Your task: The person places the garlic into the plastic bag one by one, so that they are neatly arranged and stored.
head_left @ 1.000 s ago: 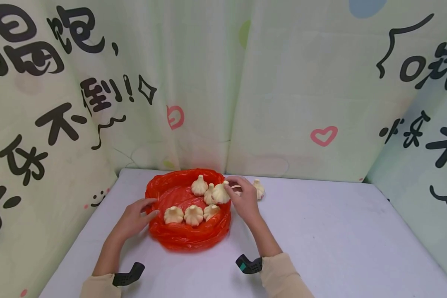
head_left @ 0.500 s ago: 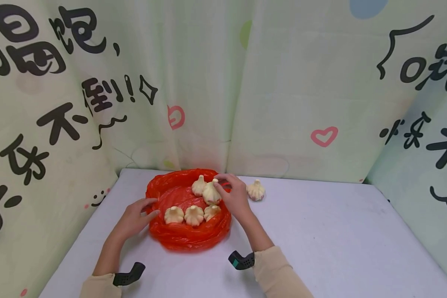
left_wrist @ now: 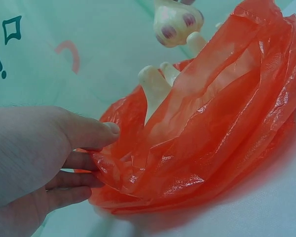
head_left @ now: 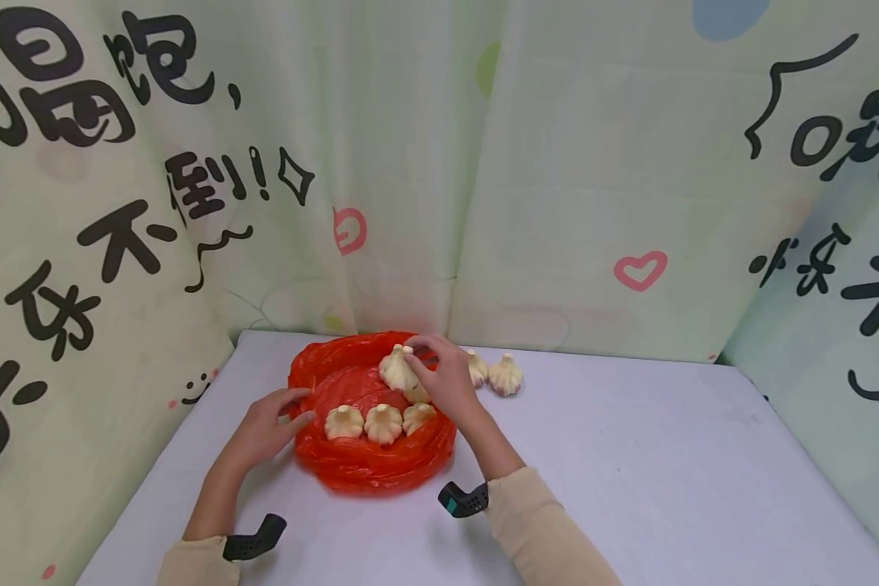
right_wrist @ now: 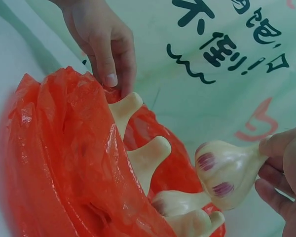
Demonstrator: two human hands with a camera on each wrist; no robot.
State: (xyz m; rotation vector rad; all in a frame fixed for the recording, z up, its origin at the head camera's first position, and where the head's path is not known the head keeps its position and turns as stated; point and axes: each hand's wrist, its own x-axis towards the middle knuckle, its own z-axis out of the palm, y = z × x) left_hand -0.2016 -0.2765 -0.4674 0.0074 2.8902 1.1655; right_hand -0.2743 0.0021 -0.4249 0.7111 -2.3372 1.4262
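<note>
A red plastic bag (head_left: 369, 476) stands with its mouth spread wide, several garlic bulbs inside. Three of these bulbs (head_left: 383, 423) line its near side; another (head_left: 417, 395) shows partly behind my right hand. My left hand (head_left: 267, 427) holds the bag's left rim between thumb and fingers, as the left wrist view shows. With thumb and fingertips, my right hand (head_left: 447, 378) pinches a purple-streaked garlic bulb (right_wrist: 227, 173) by its stem, over the back right of the bag's mouth. In the right wrist view the held bulb overlaps others in the bag.
Two more garlic bulbs (head_left: 505, 376) lie on the white table (head_left: 630, 472) right of the bag, one partly behind my right hand. A printed curtain (head_left: 557, 203) rises behind the table and along both sides.
My right hand has moved left with the pinched garlic bulb, farther over the bag. Both bulbs on the table at the right now show more. My left hand stays at the rim.
</note>
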